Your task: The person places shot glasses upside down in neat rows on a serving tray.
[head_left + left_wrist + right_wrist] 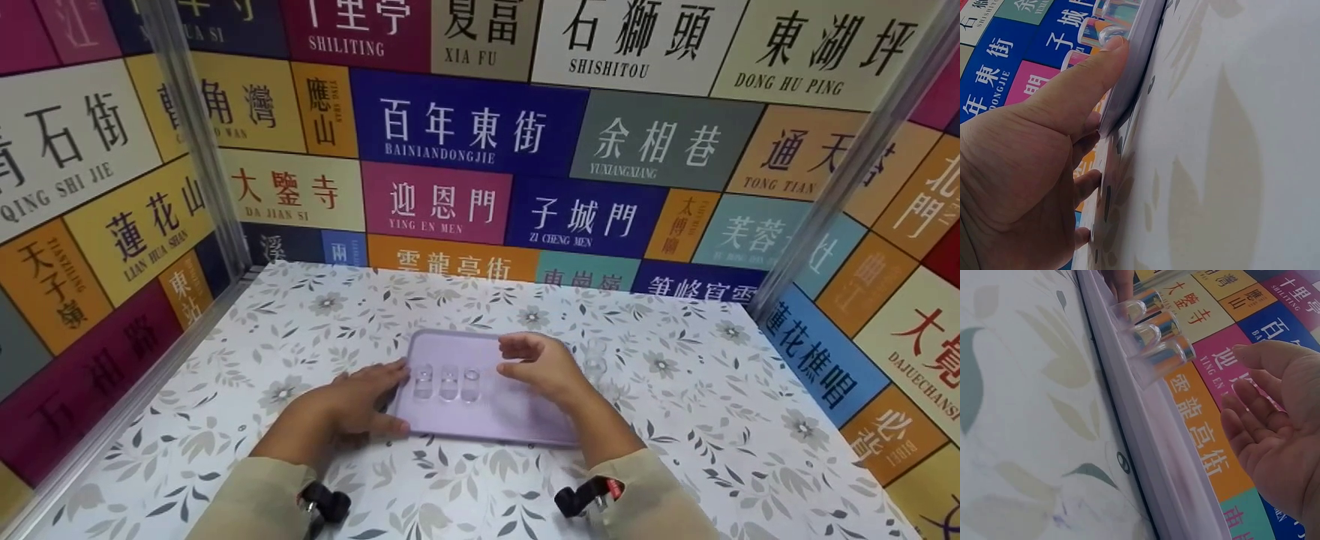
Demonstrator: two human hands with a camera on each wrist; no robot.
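Note:
Three small clear cups (448, 384) stand in a row on the left half of a lavender tray (480, 421). My left hand (352, 401) is at the tray's left edge with its fingers extended. In the left wrist view, the thumb of that hand (1022, 169) lies along the tray rim (1129, 84). Above the right part of the tray hovers my right hand (551, 369), its fingers loosely bent and holding nothing. The right wrist view shows a gap between this hand (1280, 433) and the nearest cup (1165, 357).
More clear cups (595, 365) stand just right of the tray, partly hard to make out. A white leaf-patterned cloth (300, 472) covers the table. Panels with colourful place-name signs (465, 120) enclose the back and sides, with clear posts (202, 142) at the corners.

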